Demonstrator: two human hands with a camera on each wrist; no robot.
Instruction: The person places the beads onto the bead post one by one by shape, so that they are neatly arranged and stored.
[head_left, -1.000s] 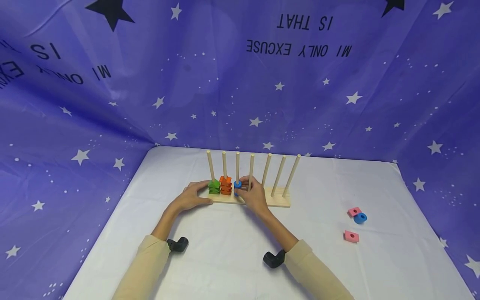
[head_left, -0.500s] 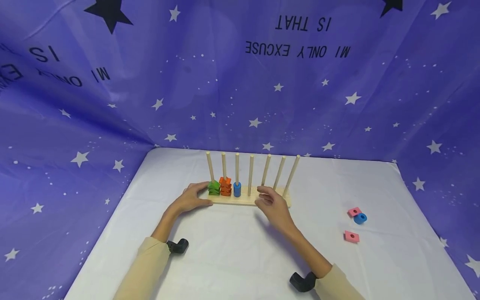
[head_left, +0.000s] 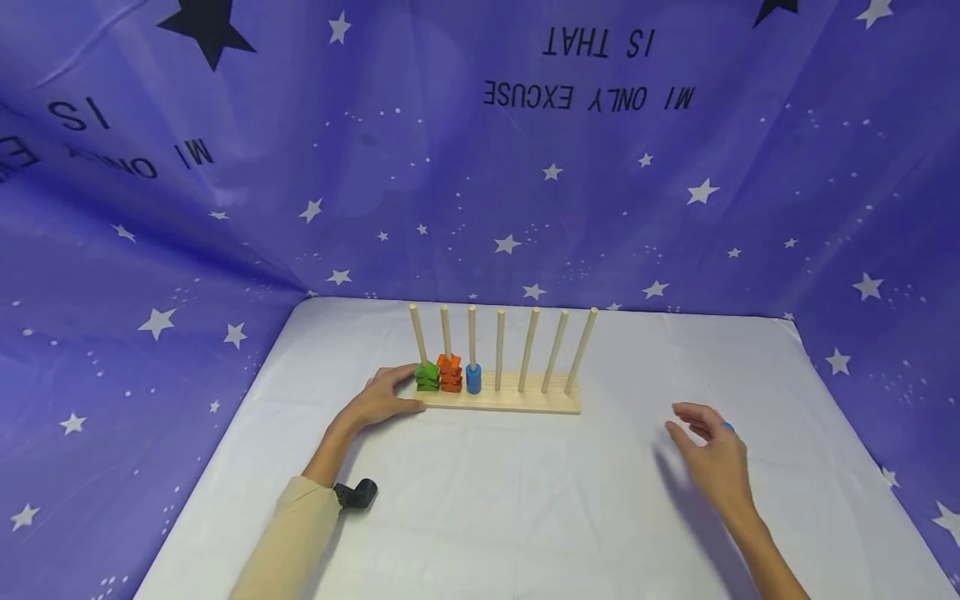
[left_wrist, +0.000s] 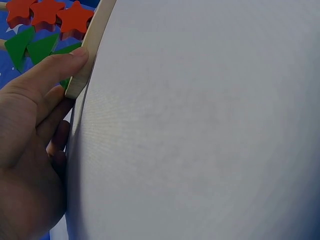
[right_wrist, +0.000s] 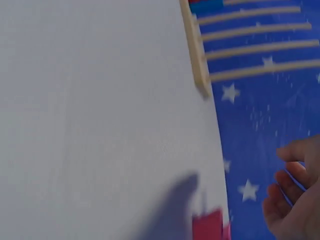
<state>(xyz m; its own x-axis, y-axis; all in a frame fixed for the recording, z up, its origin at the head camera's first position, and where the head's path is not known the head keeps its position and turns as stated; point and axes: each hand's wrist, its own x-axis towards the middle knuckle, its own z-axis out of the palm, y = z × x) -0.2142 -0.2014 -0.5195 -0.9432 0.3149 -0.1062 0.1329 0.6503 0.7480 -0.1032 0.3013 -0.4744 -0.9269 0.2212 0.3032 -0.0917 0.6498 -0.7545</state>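
Note:
A wooden peg board [head_left: 525,403] with a row of upright pegs stands on the table. Its left end is gripped by my left hand [head_left: 381,398], the thumb on the front edge as the left wrist view shows. Green triangles [head_left: 427,377], orange stars [head_left: 450,375] and a blue cylinder stack [head_left: 473,380] sit on the three leftmost pegs. Off to the right, my right hand [head_left: 714,458] hovers with loosely bent fingers, holding nothing. It mostly hides a loose blue bead [head_left: 728,427]. In the right wrist view a pink block [right_wrist: 207,226] lies below that hand.
White cloth covers the table [head_left: 480,500]. A purple star-printed curtain [head_left: 510,167] surrounds its back and sides. The board's other pegs [head_left: 556,350] stand bare. A black wrist-worn device [head_left: 358,494] is on the left forearm.
My right hand has let go of the blue cylinder on the third peg and swung right to the loose pieces, now covering them. The left hand stays on the board's end.

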